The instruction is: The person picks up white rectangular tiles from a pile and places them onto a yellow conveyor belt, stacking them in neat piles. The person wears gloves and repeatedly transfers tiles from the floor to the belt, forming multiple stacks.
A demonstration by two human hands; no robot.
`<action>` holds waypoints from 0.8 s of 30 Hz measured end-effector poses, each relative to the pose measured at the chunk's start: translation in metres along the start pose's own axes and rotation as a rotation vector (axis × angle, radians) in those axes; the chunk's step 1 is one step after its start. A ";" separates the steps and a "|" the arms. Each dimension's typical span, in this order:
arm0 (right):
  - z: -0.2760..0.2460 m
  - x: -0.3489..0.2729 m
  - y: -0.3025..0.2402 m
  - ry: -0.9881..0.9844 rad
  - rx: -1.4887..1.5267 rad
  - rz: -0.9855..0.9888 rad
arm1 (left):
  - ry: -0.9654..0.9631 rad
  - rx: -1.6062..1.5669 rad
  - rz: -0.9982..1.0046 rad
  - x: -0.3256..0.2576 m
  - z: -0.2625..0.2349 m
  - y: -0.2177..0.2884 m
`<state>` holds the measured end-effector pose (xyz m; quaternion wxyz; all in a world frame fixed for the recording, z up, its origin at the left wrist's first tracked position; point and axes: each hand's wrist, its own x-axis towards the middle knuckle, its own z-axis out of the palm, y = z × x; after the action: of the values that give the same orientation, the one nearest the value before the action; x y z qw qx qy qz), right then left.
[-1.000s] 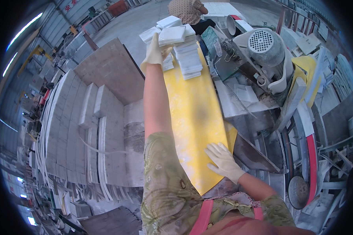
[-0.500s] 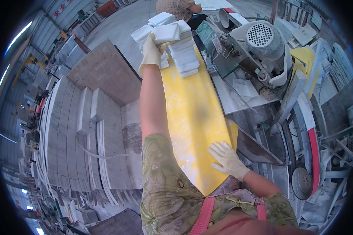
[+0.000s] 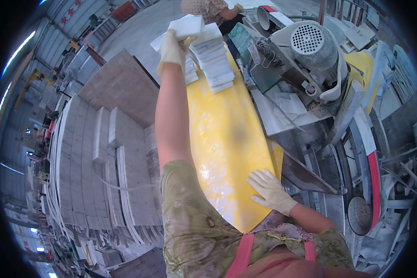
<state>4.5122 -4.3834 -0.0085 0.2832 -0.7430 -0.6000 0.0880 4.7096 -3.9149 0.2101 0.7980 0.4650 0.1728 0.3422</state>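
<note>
My left hand (image 3: 173, 50), in a pale glove, reaches out to the far end and is closed on a white stone tile (image 3: 186, 27), thumb on one side and fingers partly hidden. Right beside it rises a stack of white, grey-veined stone tiles (image 3: 215, 67), slightly fanned, with further tiles partly behind the hand. Below them stretches a wet yellow waterproof sheet (image 3: 227, 143) that runs back toward my body. On its near right part my right hand (image 3: 269, 189), also gloved, lies flat with the fingers spread and holds nothing.
To the right stands a dusty machine with a round-grilled motor (image 3: 308, 39), beside a metal ledge with stone offcuts (image 3: 287, 104). Grey stone slabs (image 3: 81, 162) are stacked at left, by a brown board (image 3: 118, 88). Another person (image 3: 207, 10) works at the far end.
My left hand has shifted slightly left and lifted a tile from the loose ones atop the stack. My right hand stays flat on the yellow sheet. The other person's arm has moved.
</note>
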 end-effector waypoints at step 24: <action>0.001 -0.004 0.003 0.075 0.004 -0.004 | -0.132 1.258 0.942 0.018 0.015 -0.030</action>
<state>4.5127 -4.3870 -0.0119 0.3069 -0.7442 -0.5901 0.0609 4.7424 -3.9216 0.1924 0.1647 0.8729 0.0711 0.4538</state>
